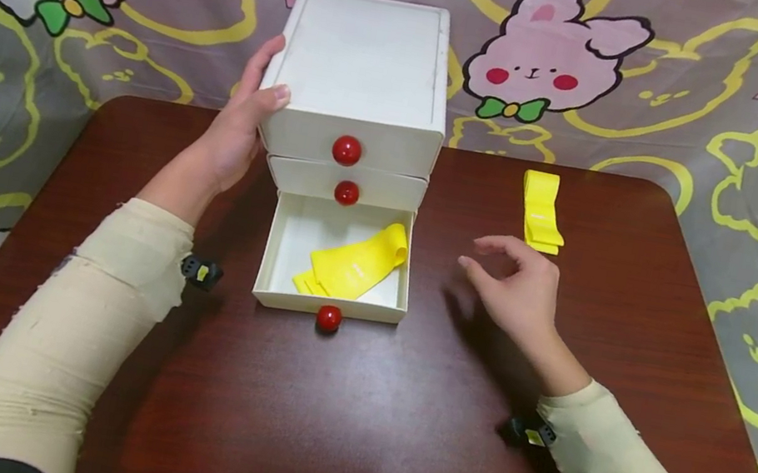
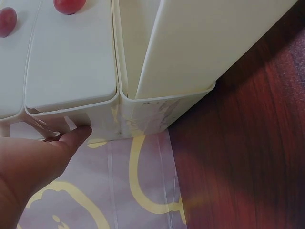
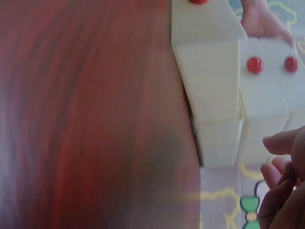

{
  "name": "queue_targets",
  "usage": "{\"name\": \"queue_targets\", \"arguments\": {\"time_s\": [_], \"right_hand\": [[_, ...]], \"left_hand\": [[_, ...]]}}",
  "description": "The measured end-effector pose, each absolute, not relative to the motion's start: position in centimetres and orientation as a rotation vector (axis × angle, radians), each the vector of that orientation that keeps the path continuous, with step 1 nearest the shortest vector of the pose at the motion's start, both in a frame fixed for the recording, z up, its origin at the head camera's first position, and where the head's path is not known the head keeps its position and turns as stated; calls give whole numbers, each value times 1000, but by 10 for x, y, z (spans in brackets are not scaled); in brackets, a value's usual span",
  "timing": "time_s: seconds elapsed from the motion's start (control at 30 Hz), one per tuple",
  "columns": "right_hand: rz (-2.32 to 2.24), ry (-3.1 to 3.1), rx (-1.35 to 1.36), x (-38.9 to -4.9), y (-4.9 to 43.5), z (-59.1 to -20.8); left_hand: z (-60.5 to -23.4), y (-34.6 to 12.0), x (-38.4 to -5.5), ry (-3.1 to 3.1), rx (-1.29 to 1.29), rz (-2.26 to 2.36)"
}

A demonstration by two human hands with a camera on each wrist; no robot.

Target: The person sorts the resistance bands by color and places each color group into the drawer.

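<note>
A white three-drawer cabinet with red knobs stands at the back of the table. My left hand presses against its upper left side, the thumb near the front corner; the left wrist view shows the thumb against the side wall. The bottom drawer is pulled out, and a folded yellow elastic band lies in it. Right of the drawer, my right hand hovers with nothing in it, thumb and index finger apart. Just behind that hand, a second folded yellow elastic band lies on the table.
The two upper drawers are closed, with red knobs on their fronts. A patterned curtain hangs close behind the dark wooden table. Small black devices are strapped at both wrists over beige sleeves.
</note>
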State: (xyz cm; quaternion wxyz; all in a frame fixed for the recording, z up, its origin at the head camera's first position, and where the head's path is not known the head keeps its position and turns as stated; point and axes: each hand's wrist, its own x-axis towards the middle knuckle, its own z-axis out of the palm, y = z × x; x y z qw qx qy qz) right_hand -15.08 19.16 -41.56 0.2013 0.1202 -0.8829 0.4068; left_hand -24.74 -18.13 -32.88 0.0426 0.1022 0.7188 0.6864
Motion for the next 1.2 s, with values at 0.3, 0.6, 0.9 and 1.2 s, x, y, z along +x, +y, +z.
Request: {"name": "queue_targets", "arguments": {"time_s": [0.3, 0.6, 0.9, 1.2], "right_hand": [[1244, -2448, 217, -171, 225, -407], [1369, -2429, 106, -203, 244, -390], [1501, -2450, 37, -242, 264, -382], [1494, -2605, -70, -278, 282, -392]], "left_hand": [[-329, -181, -247, 2201, 325, 2108], [-330, -182, -248, 2178, 326, 2129], [-330, -180, -249, 2161, 331, 2154], [-331, -180, -249, 2168, 327, 2153]]}}
